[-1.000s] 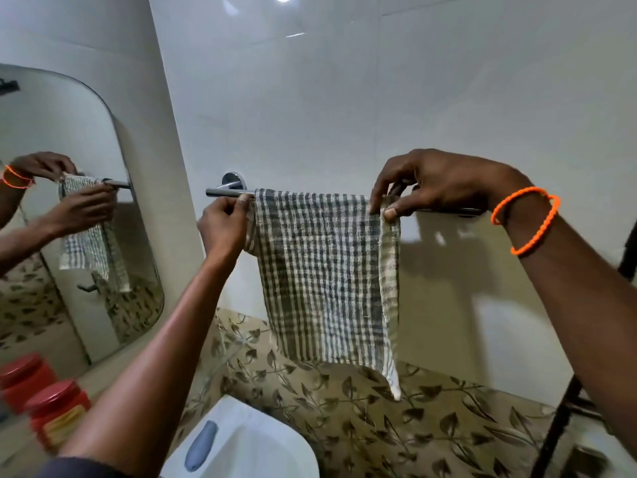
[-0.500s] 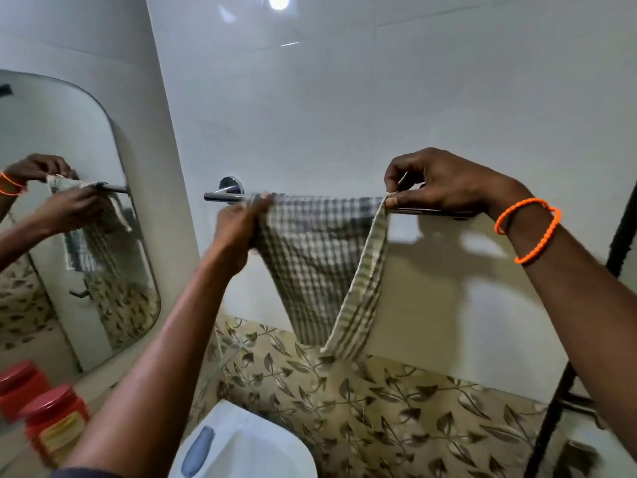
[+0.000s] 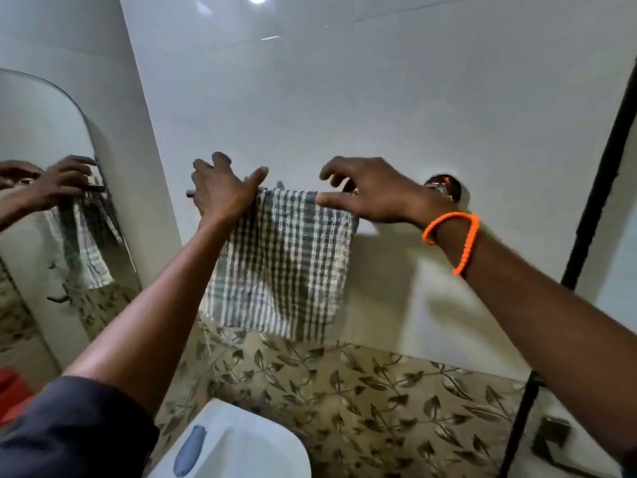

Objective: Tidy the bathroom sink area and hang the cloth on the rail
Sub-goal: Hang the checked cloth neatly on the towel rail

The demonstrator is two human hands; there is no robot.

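Note:
The grey-and-white checked cloth [image 3: 282,263] hangs draped over the chrome rail, whose right wall mount [image 3: 444,188] shows beyond my right hand. Most of the bar is hidden behind the cloth and my hands. My left hand [image 3: 222,191] lies on the cloth's top left corner with its fingers spread over the rail. My right hand [image 3: 370,194], with an orange bracelet on the wrist, hovers at the top right corner. Its thumb touches the cloth's upper edge and its fingers are apart.
A mirror [image 3: 51,201] on the left wall reflects the hands and cloth. Below the cloth are leaf-patterned tiles [image 3: 362,391] and a white fixture with a blue button [image 3: 241,443]. A black pole [image 3: 593,201] runs down the right side. Something red [image 3: 13,391] sits at lower left.
Both hands had pinched the cloth's top corners and pulled it along the rail. Now the fingers have opened and the cloth hangs flat over the bar.

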